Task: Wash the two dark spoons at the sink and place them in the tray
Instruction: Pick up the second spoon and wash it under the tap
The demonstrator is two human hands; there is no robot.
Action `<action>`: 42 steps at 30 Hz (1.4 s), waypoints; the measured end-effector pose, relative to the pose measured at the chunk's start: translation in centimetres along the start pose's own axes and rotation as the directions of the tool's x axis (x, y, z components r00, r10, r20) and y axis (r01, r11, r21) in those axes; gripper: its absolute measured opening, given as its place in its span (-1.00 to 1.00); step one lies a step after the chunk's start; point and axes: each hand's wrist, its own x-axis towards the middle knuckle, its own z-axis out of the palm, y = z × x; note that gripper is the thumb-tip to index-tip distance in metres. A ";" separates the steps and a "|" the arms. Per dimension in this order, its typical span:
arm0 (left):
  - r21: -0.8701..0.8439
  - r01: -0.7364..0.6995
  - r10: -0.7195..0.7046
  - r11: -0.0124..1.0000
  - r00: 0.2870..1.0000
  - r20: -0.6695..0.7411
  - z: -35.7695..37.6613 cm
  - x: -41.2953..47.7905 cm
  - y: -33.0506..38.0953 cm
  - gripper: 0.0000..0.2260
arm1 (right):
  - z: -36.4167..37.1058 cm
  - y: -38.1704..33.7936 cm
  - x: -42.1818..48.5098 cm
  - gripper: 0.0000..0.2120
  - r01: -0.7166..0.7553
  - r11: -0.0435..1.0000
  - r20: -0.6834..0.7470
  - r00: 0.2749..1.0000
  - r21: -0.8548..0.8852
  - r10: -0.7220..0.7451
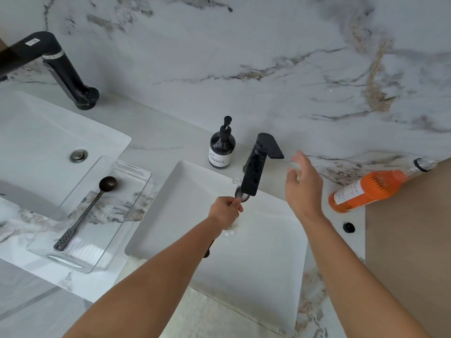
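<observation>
Spoon two (pixel 242 196) sits in the left hand (pixel 225 212), pinched near the bowl, handle running down under the wrist, bowl right under the faucet (pixel 253 172) spout over the sink (pixel 185 191). Expect a light, stiff, wet and slippery tool; grip the ribbed stem, not the smooth bowl. Right hand (pixel 302 186) hangs open, holding nothing, near the faucet lever. Spoon one (pixel 90 206) lies flat in the clear tray (pixel 136 189) farther left, bowl pointing away.
</observation>
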 end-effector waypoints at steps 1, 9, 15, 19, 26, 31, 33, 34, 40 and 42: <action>-0.023 0.001 0.000 1.000 1.000 0.029 0.1 -0.2 0.3 -0.65 | -0.5 -0.9 -0.1 -0.46 0.115 0.992 0.034 0.993 -0.060 -0.113; -0.118 0.079 -0.066 0.990 0.992 0.111 -0.2 -2.1 0.0 -0.69 | -0.3 -2.9 -1.9 -0.34 0.403 0.849 0.325 0.898 -0.342 -0.295; -0.151 0.103 -0.080 0.983 0.986 0.149 -1.6 -3.4 -0.2 -0.70 | 0.5 -1.7 -3.2 -0.26 0.437 0.795 0.361 0.885 -0.422 -0.295; -0.143 0.112 -0.076 0.983 0.969 0.233 -2.3 -5.1 -0.4 -0.72 | 0.7 -1.0 -6.0 -0.49 -0.080 0.997 0.021 0.997 -0.017 0.081; -0.174 0.034 0.028 0.984 0.939 0.343 -0.9 -9.8 -1.7 -0.75 | 2.6 0.8 -13.0 -0.84 -0.778 0.350 0.730 0.620 0.522 0.288; -0.072 -0.035 0.055 0.997 0.956 0.289 0.7 -12.4 -2.4 -0.73 | 1.7 0.7 -13.0 -0.77 -0.781 0.409 0.718 0.609 0.471 0.337; -0.073 -0.023 0.044 0.997 0.950 0.309 0.8 -13.0 -2.5 -0.71 | 0.9 1.0 -12.9 -0.86 -0.769 0.492 0.721 0.602 0.407 0.344; -0.079 -0.011 0.036 0.997 0.946 0.322 0.7 -13.2 -2.6 -0.71 | 0.7 1.1 -12.9 -0.88 -0.734 0.580 0.705 0.617 0.354 0.350; -0.149 0.082 -0.020 0.986 0.926 0.377 0.3 -13.5 -2.8 -0.73 | 0.0 0.9 -12.6 -0.71 -0.353 0.935 0.494 0.818 0.024 0.296; -0.126 0.087 -0.030 0.988 0.915 0.402 0.1 -13.5 -2.9 -0.73 | -0.1 1.0 -12.4 -0.79 -0.396 0.916 0.550 0.779 0.057 0.302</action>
